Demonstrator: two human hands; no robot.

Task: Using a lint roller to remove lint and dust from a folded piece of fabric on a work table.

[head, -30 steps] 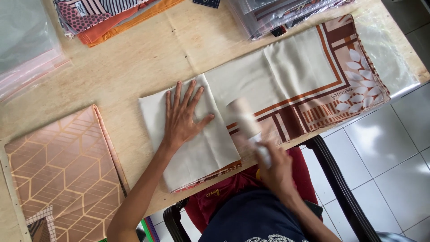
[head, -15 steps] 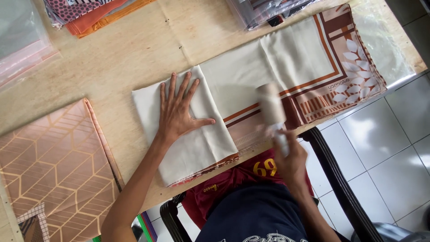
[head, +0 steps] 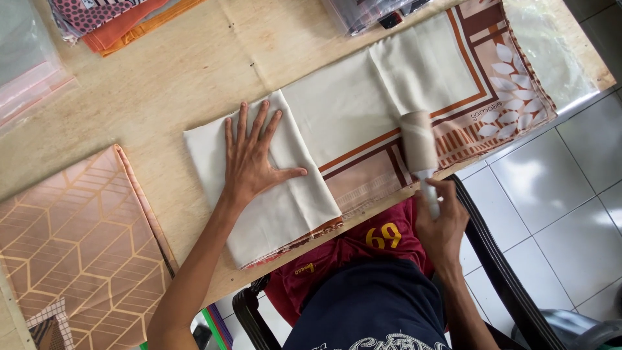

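Pressing left hand (head: 249, 162), fingers spread flat, on folded end of cream scarf (head: 337, 129) lying along wooden desk (head: 162, 84) edge; gripping lint roller (head: 418, 144) handle in clenched right hand (head: 442, 223), roller resting on scarf's brown border.

A folded peach cloth with a gold hexagon pattern (head: 71, 246) lies at the wooden table's (head: 188, 65) near left corner. Folded orange and patterned cloths (head: 123, 19) sit at its far edge, clear plastic bags (head: 29, 71) at the far left. A black chair (head: 492, 259) stands on the white tiled floor (head: 564, 194).
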